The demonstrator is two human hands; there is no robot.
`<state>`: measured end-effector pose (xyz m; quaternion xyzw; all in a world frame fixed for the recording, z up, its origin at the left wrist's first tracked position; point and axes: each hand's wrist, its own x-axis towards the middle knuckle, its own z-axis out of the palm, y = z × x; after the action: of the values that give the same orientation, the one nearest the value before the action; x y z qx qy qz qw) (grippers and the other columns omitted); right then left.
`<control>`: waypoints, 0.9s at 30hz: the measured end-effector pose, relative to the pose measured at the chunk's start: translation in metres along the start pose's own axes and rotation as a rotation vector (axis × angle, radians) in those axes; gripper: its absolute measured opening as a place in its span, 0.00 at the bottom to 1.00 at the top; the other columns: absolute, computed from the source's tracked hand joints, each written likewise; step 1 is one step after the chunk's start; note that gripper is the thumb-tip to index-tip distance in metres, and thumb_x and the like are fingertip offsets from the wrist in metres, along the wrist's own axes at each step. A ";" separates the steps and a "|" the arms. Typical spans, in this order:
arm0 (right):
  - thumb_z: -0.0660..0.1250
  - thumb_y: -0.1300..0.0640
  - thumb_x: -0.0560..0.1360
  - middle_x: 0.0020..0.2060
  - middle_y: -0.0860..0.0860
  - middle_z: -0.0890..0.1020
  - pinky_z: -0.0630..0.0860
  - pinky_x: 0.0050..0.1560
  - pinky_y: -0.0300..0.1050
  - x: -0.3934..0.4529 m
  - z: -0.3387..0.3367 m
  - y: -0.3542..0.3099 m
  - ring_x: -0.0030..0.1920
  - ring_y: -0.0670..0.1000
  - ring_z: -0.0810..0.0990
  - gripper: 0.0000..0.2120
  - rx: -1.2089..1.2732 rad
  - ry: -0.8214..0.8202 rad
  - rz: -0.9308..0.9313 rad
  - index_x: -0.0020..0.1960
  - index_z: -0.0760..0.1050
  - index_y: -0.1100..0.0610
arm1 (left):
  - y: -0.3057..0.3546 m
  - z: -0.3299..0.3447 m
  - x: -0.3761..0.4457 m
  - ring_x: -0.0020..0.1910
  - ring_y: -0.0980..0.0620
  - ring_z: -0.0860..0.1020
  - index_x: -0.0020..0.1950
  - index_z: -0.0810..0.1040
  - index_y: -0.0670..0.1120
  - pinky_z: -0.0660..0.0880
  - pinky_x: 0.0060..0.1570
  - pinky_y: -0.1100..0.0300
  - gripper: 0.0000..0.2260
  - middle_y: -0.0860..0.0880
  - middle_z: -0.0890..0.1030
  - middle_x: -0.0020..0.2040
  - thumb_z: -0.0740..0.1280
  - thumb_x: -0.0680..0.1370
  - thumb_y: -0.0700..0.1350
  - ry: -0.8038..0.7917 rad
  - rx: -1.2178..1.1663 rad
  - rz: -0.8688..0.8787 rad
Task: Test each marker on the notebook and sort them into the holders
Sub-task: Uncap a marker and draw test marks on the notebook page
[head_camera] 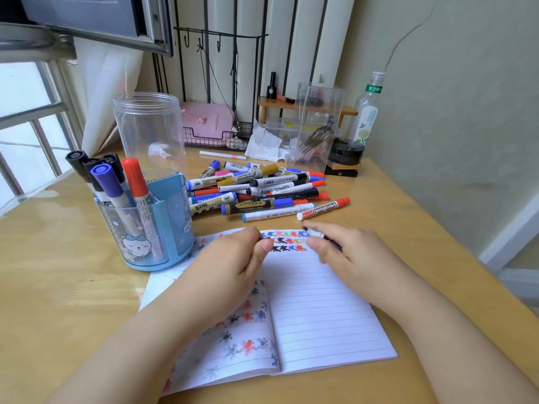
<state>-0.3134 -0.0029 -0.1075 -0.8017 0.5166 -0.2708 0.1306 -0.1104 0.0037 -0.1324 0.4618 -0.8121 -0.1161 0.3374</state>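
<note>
Fingers of right hand (344, 252) grip a blurred marker (316, 234); left hand (233, 258) pinches probably its cap; "WHITEBOARD" pen (323, 209) nearby.

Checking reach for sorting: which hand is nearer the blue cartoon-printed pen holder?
Left. The left hand lies just right of the blue cartoon-printed pen holder; the right hand, gripping a marker, is farther right across the open lined notebook.
</note>
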 end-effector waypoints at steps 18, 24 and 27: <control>0.56 0.65 0.81 0.41 0.56 0.85 0.76 0.34 0.33 0.005 -0.003 0.007 0.35 0.46 0.82 0.13 0.897 0.171 0.415 0.48 0.79 0.57 | 0.002 0.008 -0.002 0.45 0.53 0.66 0.46 0.65 0.50 0.58 0.40 0.61 0.06 0.53 0.71 0.44 0.57 0.80 0.52 -0.033 0.136 0.006; 0.56 0.70 0.78 0.34 0.57 0.82 0.73 0.30 0.34 0.008 0.004 0.012 0.30 0.46 0.77 0.09 1.202 0.097 0.448 0.50 0.73 0.60 | 0.000 0.013 -0.002 0.46 0.52 0.69 0.49 0.70 0.47 0.61 0.41 0.62 0.08 0.52 0.73 0.45 0.59 0.79 0.51 0.005 0.114 0.070; 0.61 0.62 0.79 0.26 0.53 0.78 0.67 0.26 0.34 0.010 0.012 0.017 0.23 0.45 0.70 0.05 0.948 0.137 0.477 0.46 0.70 0.55 | -0.002 0.016 -0.001 0.45 0.52 0.70 0.47 0.70 0.48 0.65 0.42 0.60 0.11 0.53 0.72 0.43 0.56 0.76 0.54 -0.020 0.132 0.095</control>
<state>-0.3158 -0.0202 -0.1227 -0.4957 0.5127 -0.4891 0.5023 -0.1189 0.0017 -0.1454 0.4429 -0.8422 -0.0508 0.3034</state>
